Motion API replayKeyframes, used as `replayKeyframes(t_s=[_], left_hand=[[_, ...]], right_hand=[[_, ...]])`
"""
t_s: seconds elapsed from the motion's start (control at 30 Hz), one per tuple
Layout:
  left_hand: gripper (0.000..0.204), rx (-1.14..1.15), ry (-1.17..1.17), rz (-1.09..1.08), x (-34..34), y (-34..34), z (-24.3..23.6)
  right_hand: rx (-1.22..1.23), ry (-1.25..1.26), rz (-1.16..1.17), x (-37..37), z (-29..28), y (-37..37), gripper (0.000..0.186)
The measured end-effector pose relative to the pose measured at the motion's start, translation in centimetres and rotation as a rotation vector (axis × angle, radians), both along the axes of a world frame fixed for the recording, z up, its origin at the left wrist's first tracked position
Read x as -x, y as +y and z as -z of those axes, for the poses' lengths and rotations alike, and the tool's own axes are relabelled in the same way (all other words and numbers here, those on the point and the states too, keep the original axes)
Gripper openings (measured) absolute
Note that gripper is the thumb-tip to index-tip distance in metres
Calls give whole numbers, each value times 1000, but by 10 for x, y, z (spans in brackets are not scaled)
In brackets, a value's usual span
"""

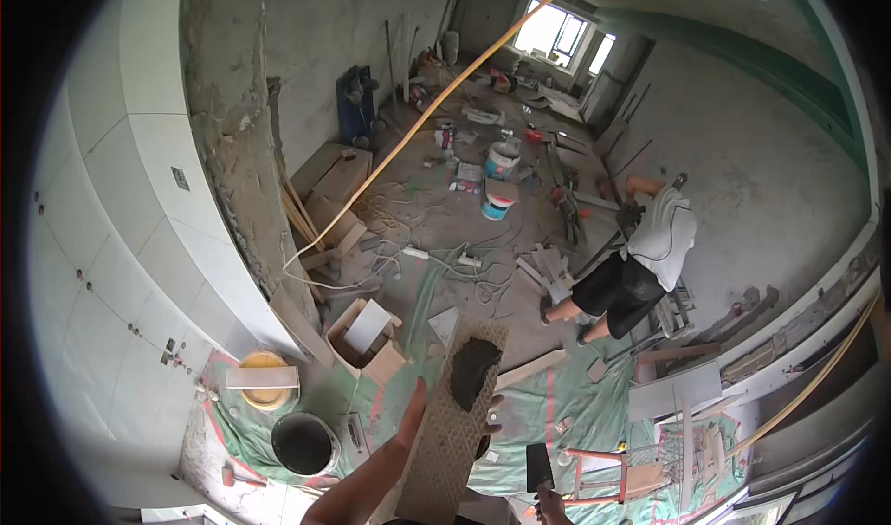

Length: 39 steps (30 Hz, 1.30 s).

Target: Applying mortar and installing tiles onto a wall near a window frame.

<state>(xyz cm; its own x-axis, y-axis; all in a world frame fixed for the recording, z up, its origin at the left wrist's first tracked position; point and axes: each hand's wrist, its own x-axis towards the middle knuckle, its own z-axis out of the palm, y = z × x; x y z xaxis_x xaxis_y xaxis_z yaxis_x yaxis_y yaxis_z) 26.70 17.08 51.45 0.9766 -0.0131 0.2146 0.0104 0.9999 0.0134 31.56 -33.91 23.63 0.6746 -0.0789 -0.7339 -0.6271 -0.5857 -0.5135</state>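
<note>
The left grip [409, 423] holds 1 long tile [432, 453] between thumb at its left edge and fingers at its right, dark mortar [473, 373] on the far half. The right grip [551, 505] holds 1 trowel [538, 467] by the handle, blade apart from the tile

L forearm [351, 495] slants up from below-left of tile [432, 451]. L hand [411, 420] supports tile from behind, thumb up along its left edge, fingertips [495, 417] poking out past its right edge. R hand [551, 506] is apart, to the right of tile's near end, fingers curled rnd trowel [538, 469] handle; R forearm hidden.
</note>
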Motion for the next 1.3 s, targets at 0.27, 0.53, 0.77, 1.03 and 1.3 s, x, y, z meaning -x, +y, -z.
replayKeyframes(t_s=[0.27,0.53,0.77,1.03,1.3], left_hand=[[81,149,47,-267,37,-34,14],[84,66,4,-260,26,-88,27],[89,93,71,-245,2,-157,23],[89,68,48,-265,-6,-196,37],[90,20,7,-311,9,-179,20]], right_hand=[[-124,-492,-364,-67,-196,91,46],[113,-1393,-1358,-128,-471,160,30],[292,-1499,-1834,-158,-528,155,34],[98,-1520,-1799,-215,-499,152,34],[86,-1460,-1635,-206,-488,148,27]])
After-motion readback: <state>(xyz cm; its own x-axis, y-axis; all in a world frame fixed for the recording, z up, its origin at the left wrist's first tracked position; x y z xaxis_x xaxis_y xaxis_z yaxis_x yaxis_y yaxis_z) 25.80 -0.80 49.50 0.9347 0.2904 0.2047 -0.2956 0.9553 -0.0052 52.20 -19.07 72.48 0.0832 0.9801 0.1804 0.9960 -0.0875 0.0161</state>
